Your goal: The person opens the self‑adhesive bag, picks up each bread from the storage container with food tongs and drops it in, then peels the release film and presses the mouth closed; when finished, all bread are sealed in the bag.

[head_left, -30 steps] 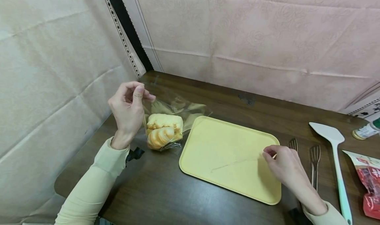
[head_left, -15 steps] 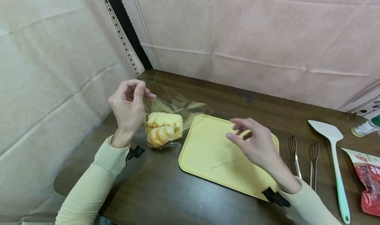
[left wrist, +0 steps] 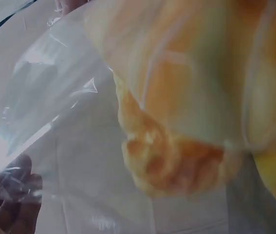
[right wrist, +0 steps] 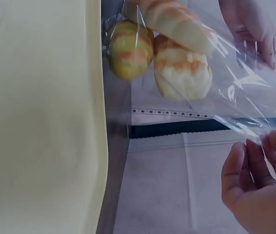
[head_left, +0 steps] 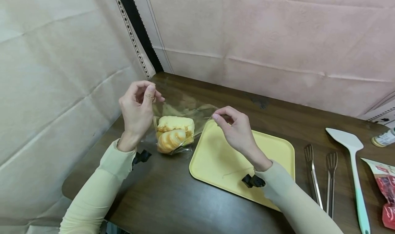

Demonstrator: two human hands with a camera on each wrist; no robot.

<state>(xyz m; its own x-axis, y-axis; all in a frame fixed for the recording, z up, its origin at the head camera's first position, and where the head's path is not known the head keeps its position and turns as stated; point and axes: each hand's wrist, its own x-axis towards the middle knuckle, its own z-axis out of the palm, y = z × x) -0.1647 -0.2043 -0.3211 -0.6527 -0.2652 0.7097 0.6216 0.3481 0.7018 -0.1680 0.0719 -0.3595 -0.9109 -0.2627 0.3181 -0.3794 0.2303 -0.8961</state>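
Observation:
A clear plastic bag (head_left: pixel 202 115) with bread in it lies left of the yellow tray (head_left: pixel 205 163). Inside are a pale loaf (head_left: pixel 176 123) and a striped roll (head_left: pixel 171 141); the right wrist view also shows a yellowish roll (right wrist: pixel 129 53). My left hand (head_left: pixel 137 112) pinches the bag's upper left edge between thumb and fingers. Above the tray's far left corner, my right hand (head_left: pixel 237 131) pinches the bag's other edge, plainly seen in the right wrist view. Film stretches between both hands. In the left wrist view bread (left wrist: pixel 176 165) fills much of the picture, blurred.
To the tray's right lie two forks (head_left: pixel 313 175) (head_left: pixel 331 172), a white spatula with a mint handle (head_left: pixel 355 172) and a red-and-white packet (head_left: pixel 385 182). A small bottle (head_left: pixel 384 138) lies at the far right. Cloth-covered walls (head_left: pixel 271 38) stand behind and left of the brown table (head_left: pixel 172 196).
My right hand has moved left from the tray's right side, across it, and now pinches the bag's edge. My left hand keeps its hold on the bag.

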